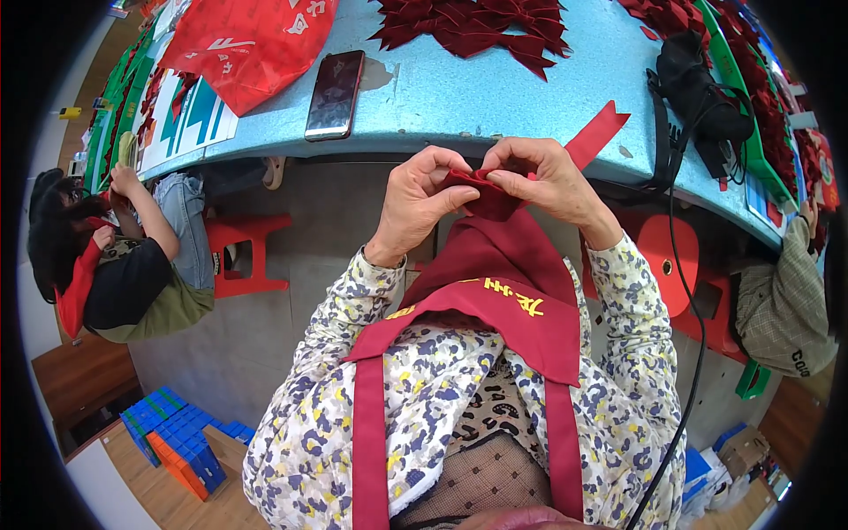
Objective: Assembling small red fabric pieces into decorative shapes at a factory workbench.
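Note:
My left hand (422, 201) and my right hand (546, 181) meet just below the table edge, both pinching a folded piece of dark red ribbon (484, 196). The fingertips press the ribbon's top fold between them. A wider dark red sash with yellow marks (495, 291) hangs from my neck under my hands. On the blue table (442, 97) above, a pile of finished dark red bows (473, 28) lies at the far edge. A single red ribbon strip (599, 134) hangs off the table edge beside my right hand.
A black phone (335, 94) lies on the table left of my hands, near a red bag (243, 44). A black pouch with a cable (698, 93) sits right. A person (124, 265) sits at left by a red stool (247, 252); another person's sleeve (782, 300) at right.

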Available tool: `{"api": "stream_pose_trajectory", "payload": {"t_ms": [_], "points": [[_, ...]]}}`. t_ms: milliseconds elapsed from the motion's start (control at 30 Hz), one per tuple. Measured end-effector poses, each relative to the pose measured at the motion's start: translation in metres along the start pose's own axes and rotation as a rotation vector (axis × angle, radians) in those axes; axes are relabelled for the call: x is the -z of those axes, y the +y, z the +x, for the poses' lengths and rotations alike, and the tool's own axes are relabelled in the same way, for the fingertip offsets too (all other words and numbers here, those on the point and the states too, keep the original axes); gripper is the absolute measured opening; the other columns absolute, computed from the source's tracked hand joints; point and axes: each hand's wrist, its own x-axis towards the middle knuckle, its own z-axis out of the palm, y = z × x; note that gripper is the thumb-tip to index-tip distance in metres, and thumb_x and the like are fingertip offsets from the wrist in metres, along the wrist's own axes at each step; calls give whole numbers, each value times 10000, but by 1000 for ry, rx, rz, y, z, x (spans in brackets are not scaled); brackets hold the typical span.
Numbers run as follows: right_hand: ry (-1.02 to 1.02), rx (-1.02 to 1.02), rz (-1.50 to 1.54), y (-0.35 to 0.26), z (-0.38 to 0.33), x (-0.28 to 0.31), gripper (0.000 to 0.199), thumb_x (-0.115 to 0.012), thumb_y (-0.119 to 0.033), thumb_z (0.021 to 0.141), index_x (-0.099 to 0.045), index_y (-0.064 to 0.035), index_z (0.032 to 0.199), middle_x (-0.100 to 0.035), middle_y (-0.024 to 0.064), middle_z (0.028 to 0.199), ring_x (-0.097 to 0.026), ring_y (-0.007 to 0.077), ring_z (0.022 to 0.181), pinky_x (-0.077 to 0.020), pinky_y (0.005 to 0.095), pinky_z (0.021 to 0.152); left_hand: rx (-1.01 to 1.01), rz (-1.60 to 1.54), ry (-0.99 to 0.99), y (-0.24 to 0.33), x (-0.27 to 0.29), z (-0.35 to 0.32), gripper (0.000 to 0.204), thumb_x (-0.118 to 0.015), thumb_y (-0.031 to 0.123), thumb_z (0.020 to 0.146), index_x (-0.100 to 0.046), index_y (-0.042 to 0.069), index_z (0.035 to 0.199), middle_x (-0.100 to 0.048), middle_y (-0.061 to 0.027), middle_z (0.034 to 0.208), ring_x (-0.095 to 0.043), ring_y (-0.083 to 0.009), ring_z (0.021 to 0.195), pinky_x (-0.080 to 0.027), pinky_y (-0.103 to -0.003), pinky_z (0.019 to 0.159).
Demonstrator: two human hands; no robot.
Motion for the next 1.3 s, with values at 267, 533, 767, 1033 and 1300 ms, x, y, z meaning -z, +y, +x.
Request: {"api": "stream_pose_trajectory", "payload": {"t_ms": [267,533,767,1033,1300], "points": [[15,-29,34,-6,-2,-1,78,-576,-46,852,-600,2,909,-559,-34,773,-480,7,664,-383,155,569,-144,9,26,-6,-1,-1,189,-650,-91,780,-564,5,919,-618,-51,829,-614,-97,704,-520,-202,600],[37,22,-16,-8,-3,0,78,-585,-45,842,-601,0,903,-550,-38,758,-476,7,661,-374,155,560,-170,47,-5,-9,-1,2,166,-646,-109,770,-571,-5,875,-607,-59,830,-620,-111,716,-552,-227,607],[49,71,-61,-9,-5,1,76,-591,-40,834,-604,4,895,-563,-26,772,-486,18,668,-381,159,564,-97,-1,19,-1,-7,2,162,-650,-90,780,-560,2,877,-604,-49,832,-623,-111,721,-550,-221,626],[45,44,-25,-9,-6,0,80,-589,-37,833,-604,7,899,-568,-14,794,-497,26,686,-395,170,577,-89,-10,23,-4,-4,2,157,-651,-85,781,-557,5,869,-597,-40,819,-621,-106,711,-548,-219,619],[55,71,-75,-9,-3,-5,62,-585,-41,834,-585,10,870,-557,-11,786,-484,33,696,-391,179,598,-90,12,39,-6,1,0,150,-648,-99,770,-563,6,835,-591,-36,811,-614,-98,695,-554,-222,595]]}}
